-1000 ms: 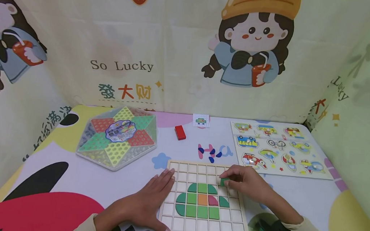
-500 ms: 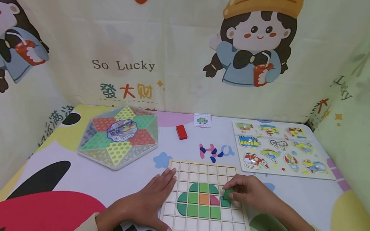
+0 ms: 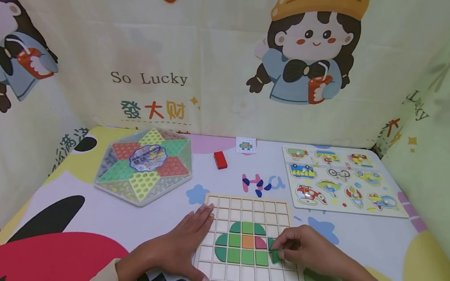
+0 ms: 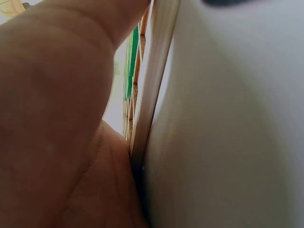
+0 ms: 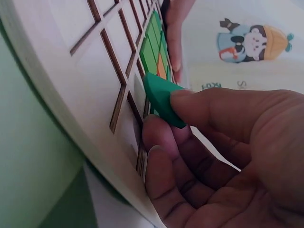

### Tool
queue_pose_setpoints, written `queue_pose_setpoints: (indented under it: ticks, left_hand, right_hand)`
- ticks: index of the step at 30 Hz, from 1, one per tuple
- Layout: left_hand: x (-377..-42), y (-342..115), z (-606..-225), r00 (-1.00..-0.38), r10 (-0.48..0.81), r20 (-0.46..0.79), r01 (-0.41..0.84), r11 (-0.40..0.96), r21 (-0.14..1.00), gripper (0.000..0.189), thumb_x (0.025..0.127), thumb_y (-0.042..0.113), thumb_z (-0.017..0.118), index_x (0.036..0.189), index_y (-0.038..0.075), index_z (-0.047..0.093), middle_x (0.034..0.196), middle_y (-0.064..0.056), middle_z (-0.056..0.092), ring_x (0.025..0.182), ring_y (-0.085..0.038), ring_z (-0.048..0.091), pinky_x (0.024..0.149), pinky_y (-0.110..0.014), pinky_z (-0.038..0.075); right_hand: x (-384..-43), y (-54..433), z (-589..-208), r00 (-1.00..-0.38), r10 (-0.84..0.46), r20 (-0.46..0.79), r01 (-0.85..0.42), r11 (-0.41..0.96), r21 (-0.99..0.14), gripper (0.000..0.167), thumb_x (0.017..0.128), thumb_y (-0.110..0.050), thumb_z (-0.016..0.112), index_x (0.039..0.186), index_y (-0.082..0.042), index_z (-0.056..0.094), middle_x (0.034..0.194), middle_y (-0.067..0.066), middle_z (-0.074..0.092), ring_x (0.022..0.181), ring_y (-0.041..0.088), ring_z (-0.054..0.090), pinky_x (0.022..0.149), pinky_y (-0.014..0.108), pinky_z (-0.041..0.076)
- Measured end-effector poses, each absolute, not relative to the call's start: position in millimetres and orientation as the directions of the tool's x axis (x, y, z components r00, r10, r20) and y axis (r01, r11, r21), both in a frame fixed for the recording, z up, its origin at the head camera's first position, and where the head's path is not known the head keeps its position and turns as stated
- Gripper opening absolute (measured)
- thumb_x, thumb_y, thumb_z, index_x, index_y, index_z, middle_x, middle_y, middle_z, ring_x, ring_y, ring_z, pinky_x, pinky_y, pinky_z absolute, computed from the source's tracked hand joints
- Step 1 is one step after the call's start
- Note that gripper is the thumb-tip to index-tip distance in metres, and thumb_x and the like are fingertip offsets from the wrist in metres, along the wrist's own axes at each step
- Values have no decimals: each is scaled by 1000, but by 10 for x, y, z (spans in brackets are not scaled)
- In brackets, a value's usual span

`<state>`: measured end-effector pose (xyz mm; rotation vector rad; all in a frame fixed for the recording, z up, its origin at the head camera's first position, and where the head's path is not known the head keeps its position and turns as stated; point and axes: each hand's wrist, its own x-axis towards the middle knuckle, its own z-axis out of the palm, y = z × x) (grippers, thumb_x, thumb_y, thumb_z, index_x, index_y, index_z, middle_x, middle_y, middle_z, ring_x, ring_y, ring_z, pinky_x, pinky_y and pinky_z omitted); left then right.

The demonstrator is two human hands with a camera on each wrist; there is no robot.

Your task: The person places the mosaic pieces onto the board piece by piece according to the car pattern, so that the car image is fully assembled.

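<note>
My right hand [image 3: 305, 248] pinches a dark green tile [image 5: 162, 99] with one curved side between thumb and fingers. It is tilted just over the grid board [image 3: 246, 276], at the right end of the bottom row of tiles. On the board, green tiles [image 3: 233, 256], an orange square [image 3: 247, 241] and a pink piece [image 3: 260, 243] sit in the squares as a rounded shape. My left hand [image 3: 177, 240] lies flat along the board's left edge, fingers straight, thumb on the lower left border. In the left wrist view its palm hides most of the board.
Behind the board lie a red block [image 3: 220, 160], several small blue pieces [image 3: 259, 193] and a small pattern card [image 3: 246, 145]. A hexagonal box [image 3: 143, 165] stands at the back left. At the right is a picture puzzle board [image 3: 345, 181] with vehicles.
My right hand has moved toward me down the board's right side, carrying the green tile from the upper squares to the bottom tile row. The left hand stays in place.
</note>
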<state>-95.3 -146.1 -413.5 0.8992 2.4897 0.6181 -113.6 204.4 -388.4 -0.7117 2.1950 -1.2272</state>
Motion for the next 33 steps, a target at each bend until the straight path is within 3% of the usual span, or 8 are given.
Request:
queue_pose_setpoints:
  ticks: [10,27,33]
  left_hand:
    - [-958,-1449,-4142,-702,675,-228,490,690,534,126,70,76,66,156,6,6,163,-4,-10,146,-22,-15,115,-54,2]
    - [-956,-1468,-4154,-704,674,-225,487,688,538,126,70,76,66,156,6,6,162,-4,-11,146,-22,-15,115,-54,1]
    - [-955,-1467,-4162,-703,675,-224,491,689,533,126,70,77,65,156,7,5,162,-4,-11,146,-22,-15,115,-54,2]
  right_hand:
    - [-1065,2006,-3880,-734,-664,-144,-270,479,-835,5,89,-13,72,92,-16,71,90,-8,66,75,7,58,64,25,51]
    - [-1053,1945,-3899,-717,-694,-70,-413,504,-759,14,85,-14,76,97,-21,71,89,-12,58,76,4,53,63,23,49]
    - [-1049,1943,-3898,-715,-696,-72,-361,455,-814,11,88,-14,73,99,-18,70,91,-8,61,75,5,56,63,24,50]
